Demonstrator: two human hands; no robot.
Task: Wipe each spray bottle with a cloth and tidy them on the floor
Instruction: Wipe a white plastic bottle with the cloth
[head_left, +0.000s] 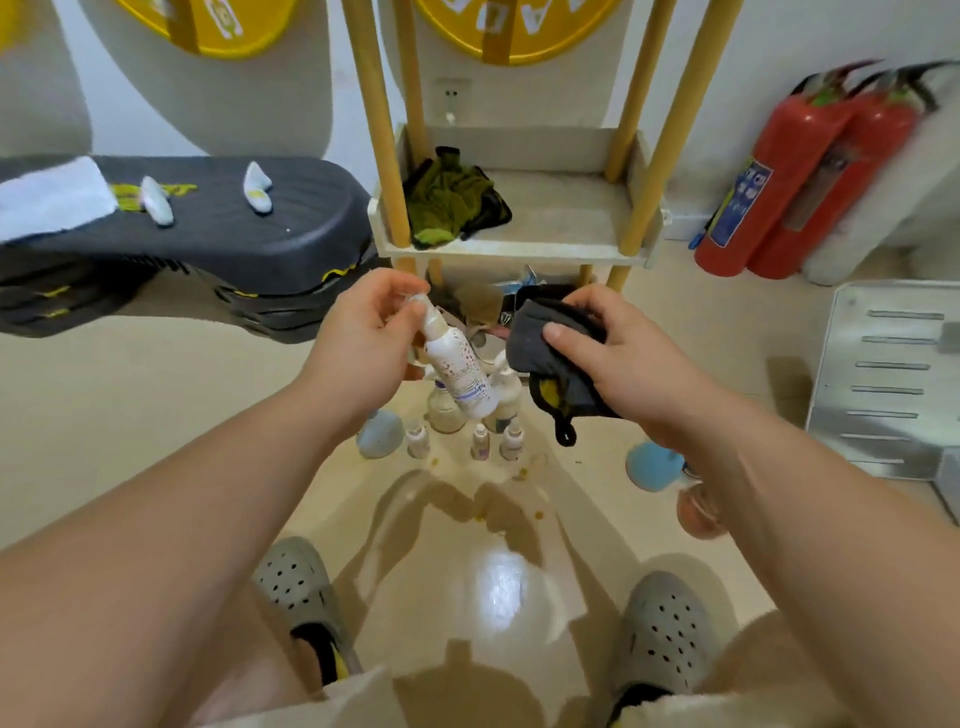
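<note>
The left hand (363, 338) pinches the white bottle (457, 369) near its nozzle, so it hangs tilted between the hands with its base toward the right. The right hand (613, 353) is clenched on a grey cloth (540, 338) just beside the bottle; I cannot tell whether they touch. Other bottles (447, 415) stand on the floor (156, 415) below both hands.

White spray bottle (457, 371) with red speckles and blue print; dark grey cloth (558, 358) with a yellow patch; red fire extinguishers (779, 182); olive-green rag (447, 200); beige floor (130, 415)
</note>
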